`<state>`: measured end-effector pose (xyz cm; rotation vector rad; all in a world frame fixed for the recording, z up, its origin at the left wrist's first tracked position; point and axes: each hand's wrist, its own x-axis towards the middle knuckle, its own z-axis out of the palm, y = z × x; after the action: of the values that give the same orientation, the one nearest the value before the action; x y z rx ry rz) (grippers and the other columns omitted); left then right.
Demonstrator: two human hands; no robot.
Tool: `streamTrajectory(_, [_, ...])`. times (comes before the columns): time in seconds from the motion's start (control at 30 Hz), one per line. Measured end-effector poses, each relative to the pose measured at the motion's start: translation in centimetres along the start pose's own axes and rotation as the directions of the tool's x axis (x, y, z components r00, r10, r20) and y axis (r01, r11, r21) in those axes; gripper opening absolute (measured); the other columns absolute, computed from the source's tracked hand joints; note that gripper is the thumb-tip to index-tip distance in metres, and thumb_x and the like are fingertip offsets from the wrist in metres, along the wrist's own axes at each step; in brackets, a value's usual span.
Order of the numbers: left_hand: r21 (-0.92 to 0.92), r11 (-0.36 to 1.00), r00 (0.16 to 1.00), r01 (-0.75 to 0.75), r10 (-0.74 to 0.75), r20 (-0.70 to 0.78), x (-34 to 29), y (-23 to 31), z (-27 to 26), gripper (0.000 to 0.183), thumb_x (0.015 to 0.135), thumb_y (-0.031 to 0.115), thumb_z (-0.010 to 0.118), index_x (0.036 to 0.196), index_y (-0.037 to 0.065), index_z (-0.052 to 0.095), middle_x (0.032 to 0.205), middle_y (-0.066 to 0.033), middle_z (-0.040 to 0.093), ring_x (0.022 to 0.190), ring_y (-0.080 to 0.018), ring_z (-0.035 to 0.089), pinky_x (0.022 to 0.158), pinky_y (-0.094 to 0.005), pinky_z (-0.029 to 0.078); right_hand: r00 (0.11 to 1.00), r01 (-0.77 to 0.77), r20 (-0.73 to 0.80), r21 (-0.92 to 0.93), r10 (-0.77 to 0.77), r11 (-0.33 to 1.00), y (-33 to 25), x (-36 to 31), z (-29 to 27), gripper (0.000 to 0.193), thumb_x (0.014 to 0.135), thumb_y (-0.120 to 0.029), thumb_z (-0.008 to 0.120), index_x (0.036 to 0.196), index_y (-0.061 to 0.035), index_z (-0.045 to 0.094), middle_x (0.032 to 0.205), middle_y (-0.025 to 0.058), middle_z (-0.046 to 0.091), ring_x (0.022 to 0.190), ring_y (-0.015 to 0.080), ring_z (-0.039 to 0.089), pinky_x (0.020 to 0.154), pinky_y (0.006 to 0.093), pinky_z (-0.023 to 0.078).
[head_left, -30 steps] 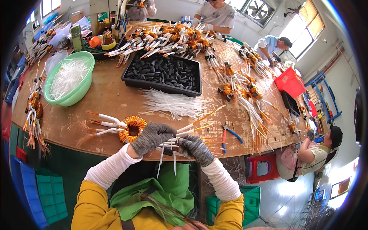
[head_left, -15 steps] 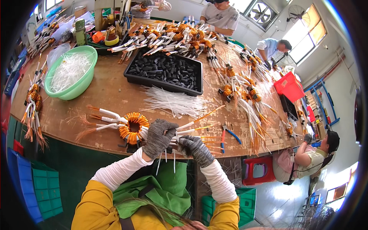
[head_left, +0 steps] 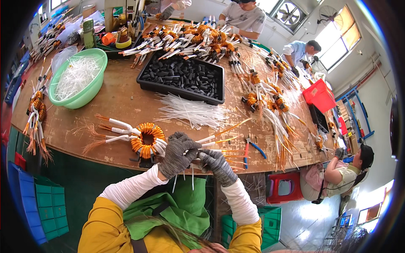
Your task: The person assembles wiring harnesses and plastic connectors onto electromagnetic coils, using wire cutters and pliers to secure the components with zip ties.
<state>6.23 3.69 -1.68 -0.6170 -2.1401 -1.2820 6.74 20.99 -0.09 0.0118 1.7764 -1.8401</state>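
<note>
A ring coil [head_left: 137, 144] wound with orange copper wire lies near the table's front edge, white-sleeved leads with frayed copper ends stretching to both sides. My left hand [head_left: 179, 155], in a grey glove, is closed over the right-hand leads [head_left: 206, 139] beside the ring. Close by, my right hand [head_left: 219, 167], gloved too, has its fingers pinched together at those same leads; whatever sits between its fingertips is hidden. Thin white strips [head_left: 193, 178] like cable ties hang below the hands. Pliers [head_left: 255, 149] with red and blue handles lie to the right.
Behind the coil are a pile of white strips [head_left: 192, 110] and a black tray [head_left: 180, 95] of short black tubes. A green basin [head_left: 86, 99] of strips stands left. More coils [head_left: 202, 38] are heaped at the back. Co-workers sit around the table, one beside a red stool [head_left: 280, 195].
My left hand has shifted slightly right, and my right hand has moved slightly down and right, beside the leads. The coil stays in place.
</note>
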Motion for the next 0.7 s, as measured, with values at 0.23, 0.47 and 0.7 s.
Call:
streamTrajectory(0.23, [0.121, 0.985, 0.990, -0.121, 0.111, 0.090, -0.9, 1.2, -1.0, 0.032, 0.054, 0.010, 0.070, 0.085, 0.016, 0.066, 0.082, -0.0005, 0.054, 0.082, -0.0220, 0.051, 0.076, -0.0373, 0.037, 0.991, 0.104, -0.054, -0.228, -0.119, 0.968, 0.1, -0.4, 0.5, 0.024, 0.083, -0.020, 0.061, 0.096, 0.0008, 0.062, 0.077, 0.0006, 0.062, 0.069, 0.0062, 0.053, 0.063, 0.0218, 0.045])
streamTrajectory(0.47, [0.226, 0.955, 0.981, -0.191, 0.177, 0.078, -0.8, 1.2, -0.8, 0.030, 0.058, 0.014, 0.066, 0.087, 0.015, 0.065, 0.078, -0.0017, 0.051, 0.079, -0.0235, 0.049, 0.074, -0.0379, 0.036, 0.995, 0.073, 0.071, -0.056, -0.069, 0.996, -2.5, -3.1, 2.5, 0.023, 0.081, -0.020, 0.059, 0.092, -0.0009, 0.063, 0.068, -0.0026, 0.055, 0.058, 0.0050, 0.045, 0.053, 0.0196, 0.038])
streamTrajectory(0.7, [0.175, 0.983, 0.980, 0.048, -0.080, 0.184, -0.8, -0.3, -0.2, 0.037, 0.077, 0.008, 0.056, 0.114, 0.007, 0.051, 0.074, -0.0120, 0.053, 0.066, -0.0287, 0.054, 0.059, -0.0388, 0.043, 0.916, 0.369, -0.036, -0.319, -0.400, 0.873, -2.1, -1.5, 1.7, 0.017, 0.082, -0.016, 0.058, 0.085, 0.0005, 0.062, 0.068, 0.0002, 0.052, 0.065, 0.0089, 0.049, 0.059, 0.0221, 0.041])
